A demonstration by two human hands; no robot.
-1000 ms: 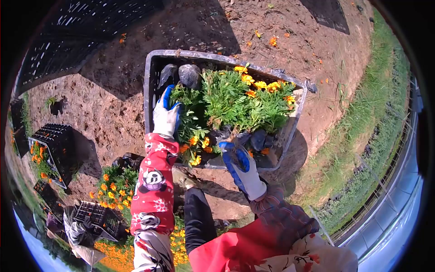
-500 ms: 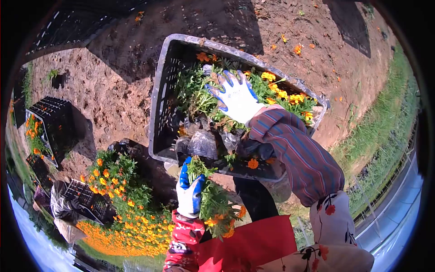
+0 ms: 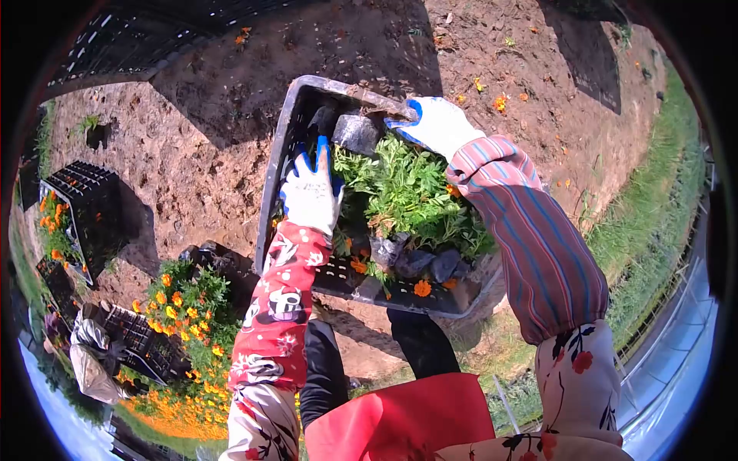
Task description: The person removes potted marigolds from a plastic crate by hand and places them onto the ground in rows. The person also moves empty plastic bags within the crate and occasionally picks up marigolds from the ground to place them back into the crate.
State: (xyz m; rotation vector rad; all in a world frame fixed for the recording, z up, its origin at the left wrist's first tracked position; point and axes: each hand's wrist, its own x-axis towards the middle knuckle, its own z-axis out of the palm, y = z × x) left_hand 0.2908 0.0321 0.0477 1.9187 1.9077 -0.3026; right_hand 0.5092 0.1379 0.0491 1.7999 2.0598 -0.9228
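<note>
A black plastic crate (image 3: 278, 165) stands tilted in view with marigold plants (image 3: 407, 188) inside, their roots in black plastic grow bags. My left hand (image 3: 310, 196), in a white glove with blue fingertips, is inside the crate's left part. Its fingers stretch towards the far corner, beside the leaves and just below a dark grow bag (image 3: 323, 120). Another grow bag (image 3: 357, 134) lies on its side against the far wall. My right hand (image 3: 442, 127), gloved alike, is closed on the crate's far rim, partly hiding it.
Potted marigolds (image 3: 184, 300) stand on the ground at the left, with more crates (image 3: 88, 211) beyond them. A person (image 3: 96, 353) is at the lower left. Bare soil (image 3: 192, 146) surrounds the crate; grass (image 3: 653, 184) runs along the right.
My left hand has moved from the crate's near edge up into it, and the marigold plant it held is out of it. My right hand went from the plants to the far rim.
</note>
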